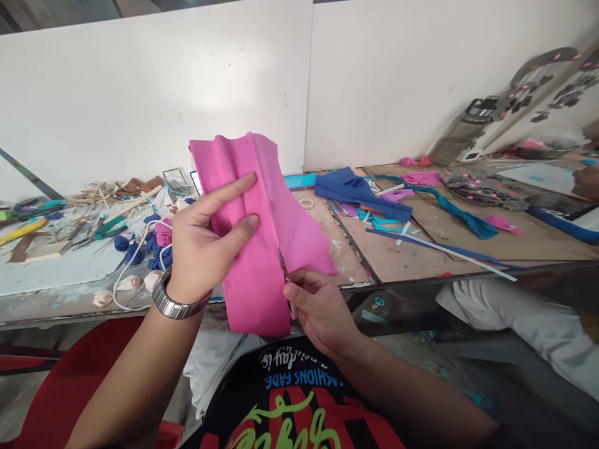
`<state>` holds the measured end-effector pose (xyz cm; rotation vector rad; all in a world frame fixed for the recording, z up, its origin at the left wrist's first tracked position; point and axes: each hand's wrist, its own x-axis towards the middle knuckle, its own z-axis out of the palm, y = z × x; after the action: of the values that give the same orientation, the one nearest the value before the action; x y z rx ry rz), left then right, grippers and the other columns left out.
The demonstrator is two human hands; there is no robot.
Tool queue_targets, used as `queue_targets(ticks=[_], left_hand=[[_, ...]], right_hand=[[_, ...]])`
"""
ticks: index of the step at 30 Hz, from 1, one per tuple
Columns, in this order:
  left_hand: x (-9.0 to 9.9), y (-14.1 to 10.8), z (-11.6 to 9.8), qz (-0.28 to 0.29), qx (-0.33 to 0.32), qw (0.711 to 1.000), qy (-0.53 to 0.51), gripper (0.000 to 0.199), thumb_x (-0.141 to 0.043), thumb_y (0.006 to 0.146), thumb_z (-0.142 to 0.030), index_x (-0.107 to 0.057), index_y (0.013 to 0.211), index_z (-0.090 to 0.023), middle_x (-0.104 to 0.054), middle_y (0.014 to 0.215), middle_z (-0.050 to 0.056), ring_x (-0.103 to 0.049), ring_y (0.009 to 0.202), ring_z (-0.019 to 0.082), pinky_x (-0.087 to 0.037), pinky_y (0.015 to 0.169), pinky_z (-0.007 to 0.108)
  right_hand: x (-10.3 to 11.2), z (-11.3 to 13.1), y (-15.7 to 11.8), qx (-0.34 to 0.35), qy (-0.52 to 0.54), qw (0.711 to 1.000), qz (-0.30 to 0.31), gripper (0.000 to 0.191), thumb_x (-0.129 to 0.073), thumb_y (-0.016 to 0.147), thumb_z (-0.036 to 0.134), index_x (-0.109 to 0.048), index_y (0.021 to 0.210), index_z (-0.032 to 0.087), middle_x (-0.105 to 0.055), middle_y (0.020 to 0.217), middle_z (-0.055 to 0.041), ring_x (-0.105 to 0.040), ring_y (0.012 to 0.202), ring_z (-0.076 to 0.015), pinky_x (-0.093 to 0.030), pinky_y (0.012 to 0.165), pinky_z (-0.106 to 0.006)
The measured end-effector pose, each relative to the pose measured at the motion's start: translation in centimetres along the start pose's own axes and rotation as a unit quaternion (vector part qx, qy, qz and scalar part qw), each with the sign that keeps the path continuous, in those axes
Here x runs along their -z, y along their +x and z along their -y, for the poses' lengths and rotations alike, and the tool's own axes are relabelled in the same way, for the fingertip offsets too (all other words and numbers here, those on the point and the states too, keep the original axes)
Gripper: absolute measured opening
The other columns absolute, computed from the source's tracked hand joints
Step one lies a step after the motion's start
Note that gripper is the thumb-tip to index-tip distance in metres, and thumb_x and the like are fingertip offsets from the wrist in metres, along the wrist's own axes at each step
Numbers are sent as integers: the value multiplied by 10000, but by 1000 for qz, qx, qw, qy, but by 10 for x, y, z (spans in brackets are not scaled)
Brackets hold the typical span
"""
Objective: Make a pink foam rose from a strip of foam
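Observation:
A large pink sheet of soft, paper-like or cloth-like material (255, 293) is held up in front of my body. My left hand (206, 240) grips its left part, thumb and forefinger lying across the front and the other fingers hidden behind. In my right hand (321, 305) is a pair of scissors (283, 265), their blades on a long slit that runs up the sheet. Right of the slit, a loose pink flap (302, 234) hangs away. The scissor handles are mostly covered by my fingers.
Blue rolled flowers (135, 249), a white cord (122, 280) and wood scraps (100, 194) lie on the table at left. Blue strips (362, 193) and a white stick (461, 254) lie at right. Another person's leg (491, 318) and hand (587, 182) show at far right. A red chair (79, 380) stands left.

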<state>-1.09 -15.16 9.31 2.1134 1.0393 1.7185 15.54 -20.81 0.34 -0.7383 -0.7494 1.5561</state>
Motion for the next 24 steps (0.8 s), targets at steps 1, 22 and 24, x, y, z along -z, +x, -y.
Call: queue_targets(ticks=[1,22,24], left_hand=[[0,0,0,0,-5,1000,3,456,-757,859,-222,-697,1286,-371,-726,1289,-68,-691,1193,219,-569,1127,445],[0,-3,-6,6,-17,1000,14,464,-754,863,-216,-693,1293,-379,-725,1291,-60,-689,1205,225,-564,1131,438],[0,-4,-7,3,-21,1000,19,468,-753,859,-211,-693,1294,-371,-731,1280,-56,-697,1187,230,-575,1115,455]], right_hand=[[0,0,0,-3,-1,1000,2,392,-974,557,421,-740,747,170,-589,551,57,-444,422,-41,-328,395,-169],[-3,4,1,-14,8,1000,5,413,-972,552,461,-708,659,162,-544,446,62,-430,377,-48,-305,364,-166],[-3,4,1,-19,12,1000,3,418,-978,539,459,-712,661,161,-549,453,62,-431,379,-48,-311,365,-167]])
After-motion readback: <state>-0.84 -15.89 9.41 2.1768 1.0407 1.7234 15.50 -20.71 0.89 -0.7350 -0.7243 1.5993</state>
